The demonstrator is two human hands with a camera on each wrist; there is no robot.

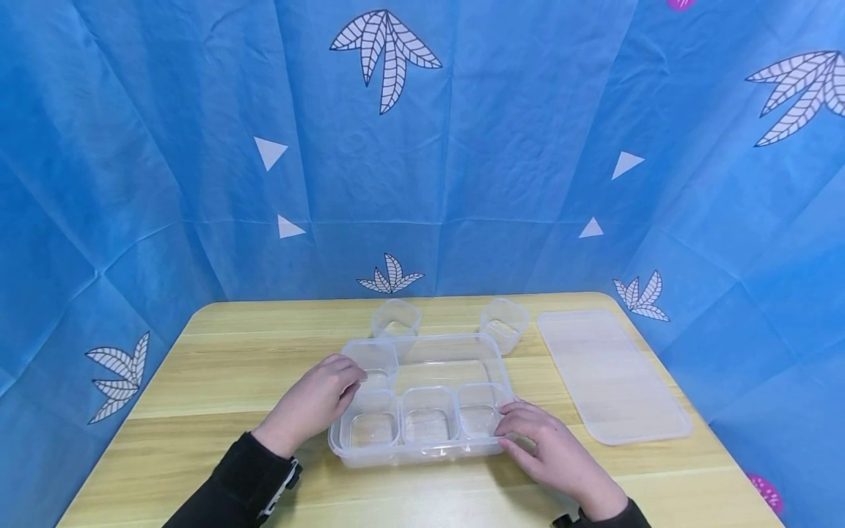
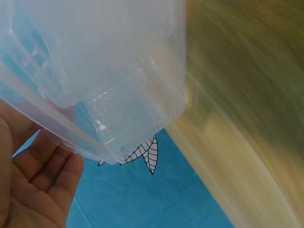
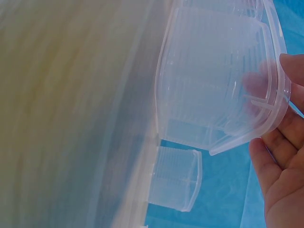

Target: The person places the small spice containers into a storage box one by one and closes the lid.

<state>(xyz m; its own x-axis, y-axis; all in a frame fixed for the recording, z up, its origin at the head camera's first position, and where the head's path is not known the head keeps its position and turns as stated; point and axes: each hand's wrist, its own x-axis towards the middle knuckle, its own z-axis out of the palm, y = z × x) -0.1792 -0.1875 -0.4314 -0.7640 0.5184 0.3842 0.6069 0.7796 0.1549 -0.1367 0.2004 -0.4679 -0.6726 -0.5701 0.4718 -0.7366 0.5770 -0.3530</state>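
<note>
A large clear plastic box (image 1: 422, 452) stands on the table with several small square clear cups inside. Three of them, a left cup (image 1: 372, 429), a middle cup (image 1: 429, 425) and a right cup (image 1: 480, 418), form its front row. Behind the left one sits another small cup (image 1: 372, 356), whose rim my left hand (image 1: 323, 396) pinches at the box's left side. My right hand (image 1: 551, 447) holds the box's front right corner, beside the right cup. Through the plastic, a fingertip (image 3: 256, 85) shows in the right wrist view.
Two more small cups, one at the back left (image 1: 396, 317) and one at the back right (image 1: 505, 323), stand behind the box. A flat translucent lid (image 1: 614, 378) lies at the right of the wooden table (image 1: 231, 352). Blue patterned cloth (image 1: 515, 147) hangs around the table.
</note>
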